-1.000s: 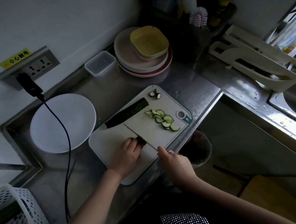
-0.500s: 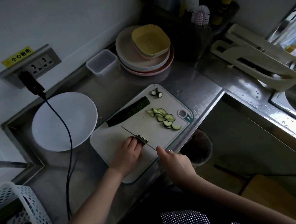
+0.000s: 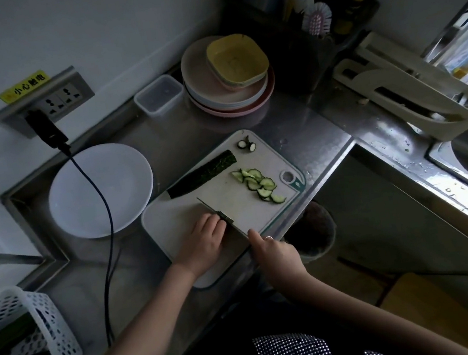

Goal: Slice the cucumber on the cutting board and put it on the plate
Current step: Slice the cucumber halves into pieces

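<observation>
— Any writing to read?
— Only a yellow warning label point(image 3: 25, 85) over the grey double wall socket point(image 3: 63, 98), black Chinese characters: 小心触电. Black plug and cable point(image 3: 91, 190) hanging from the socket across the rim of the round white plate point(image 3: 80, 194). No brand visible anywhere else.

— And the hands?
— Left hand point(image 3: 202, 242) resting on the white plastic cutting board point(image 3: 172, 218), fingers curled down over a short dark-green cucumber piece point(image 3: 223, 216), pinning it against the board. Right hand point(image 3: 275, 253) wrapped round the handle of a thin kitchen knife point(image 3: 219, 213), index finger stretched along the top; blade seen edge-on, right against the left fingertips.

— Rest of the cucumber?
— Long dark-green cucumber half point(image 3: 201, 175) lying diagonally on the far part of the board, just beside the plate. Pale-green slices point(image 3: 259, 185) fanned out near the board's hanging hole. Two small end pieces point(image 3: 246, 145) at the far corner. Nothing on the plate yet.

— Changed from a second ago?
— Blade then lay tilted, its broad flat side showing; since turned upright to a thin line. Hands, long half and slices much where they were.

— Around the board?
— Stack of pink plates topped by yellow square bowls point(image 3: 228, 73), clear lidded plastic box point(image 3: 159, 96), white perforated basket point(image 3: 23, 330) at the near left.
</observation>
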A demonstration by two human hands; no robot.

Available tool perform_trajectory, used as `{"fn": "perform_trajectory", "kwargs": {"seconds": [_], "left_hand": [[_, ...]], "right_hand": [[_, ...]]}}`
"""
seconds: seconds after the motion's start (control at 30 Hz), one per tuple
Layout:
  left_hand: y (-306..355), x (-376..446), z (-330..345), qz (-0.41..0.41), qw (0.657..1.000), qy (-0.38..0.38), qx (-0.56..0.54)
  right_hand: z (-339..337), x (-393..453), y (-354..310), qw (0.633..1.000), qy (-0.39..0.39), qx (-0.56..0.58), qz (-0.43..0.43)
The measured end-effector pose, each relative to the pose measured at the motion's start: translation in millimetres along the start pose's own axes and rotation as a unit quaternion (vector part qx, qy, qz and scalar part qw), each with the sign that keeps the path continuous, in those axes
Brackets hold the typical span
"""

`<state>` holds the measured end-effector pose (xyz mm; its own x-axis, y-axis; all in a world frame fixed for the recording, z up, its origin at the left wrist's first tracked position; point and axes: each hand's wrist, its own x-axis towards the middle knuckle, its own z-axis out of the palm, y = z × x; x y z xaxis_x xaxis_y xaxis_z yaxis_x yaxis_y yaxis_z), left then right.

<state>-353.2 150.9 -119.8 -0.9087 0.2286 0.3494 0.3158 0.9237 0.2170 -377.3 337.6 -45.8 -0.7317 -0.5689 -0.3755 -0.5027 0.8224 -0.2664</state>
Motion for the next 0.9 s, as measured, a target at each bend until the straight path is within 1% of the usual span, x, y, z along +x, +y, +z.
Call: {"fn": "perform_trajectory", "kwargs": {"seconds": [0.13, 0.23, 0.33, 0.47, 0.67, 0.9], "left_hand": [[0.0, -0.7, -0.1, -0.01, 1.0, 0.0, 0.008], [0.5, -3.5, 1.3, -0.036, 0.999, -0.009, -0.01], [0.3, -4.2, 2.1, -0.047, 0.998, -0.029, -0.004], [-3.0, -4.1, 2.5, -0.045, 0.998, -0.041, -0.001], [-3.1, -5.6, 3.5, -0.034, 0.999, -0.007, -0.011], [-3.2, -5.3, 2.3, -0.027, 1.0, 0.002, -0.003]], "right_hand": [[-1.3, -0.5, 1.3, 1.0, 0.0, 0.0, 0.007], [-5.3, -0.7, 4.1, 0.998, 0.034, 0.036, 0.035], [-7.0, -2.2, 3.5, 0.997, 0.055, 0.056, 0.019], [-4.1, -4.0, -0.2, 0.999, 0.032, 0.031, -0.019], [-3.3, -1.9, -0.1, 0.998, 0.035, 0.042, -0.011], [-4.9, -1.9, 2.1, 0.999, 0.022, 0.033, -0.019]]}}
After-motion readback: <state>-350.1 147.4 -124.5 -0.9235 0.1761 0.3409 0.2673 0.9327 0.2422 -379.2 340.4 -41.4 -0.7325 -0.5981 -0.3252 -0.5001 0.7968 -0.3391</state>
